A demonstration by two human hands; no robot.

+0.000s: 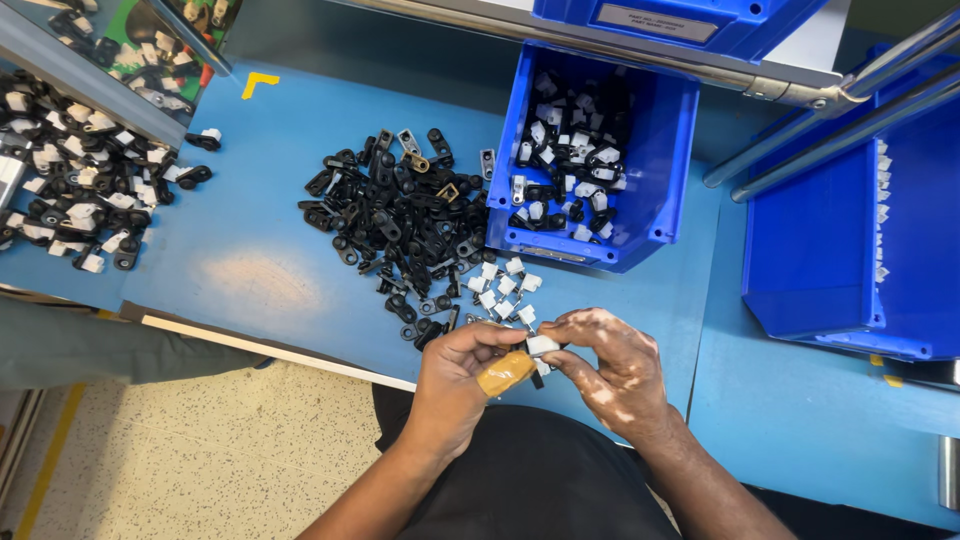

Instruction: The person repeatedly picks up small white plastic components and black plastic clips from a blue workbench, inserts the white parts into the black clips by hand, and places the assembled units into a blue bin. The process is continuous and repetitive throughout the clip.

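Observation:
My left hand [458, 378], its thumb wrapped in tan tape, and my right hand [612, 367] meet at the near edge of the blue table [250, 280]. Together they pinch a small white clip [541, 345] pressed against a black part between the fingertips. Just beyond the hands lies a small cluster of white clips [502, 287]. A large heap of black parts [395, 215] spreads across the table's middle.
An open blue bin [665, 150] holds assembled black-and-white pieces behind the hands. A larger blue bin [830, 240] with white clips stands at right under metal rails [830, 120]. Another pile of pieces [80, 180] lies far left.

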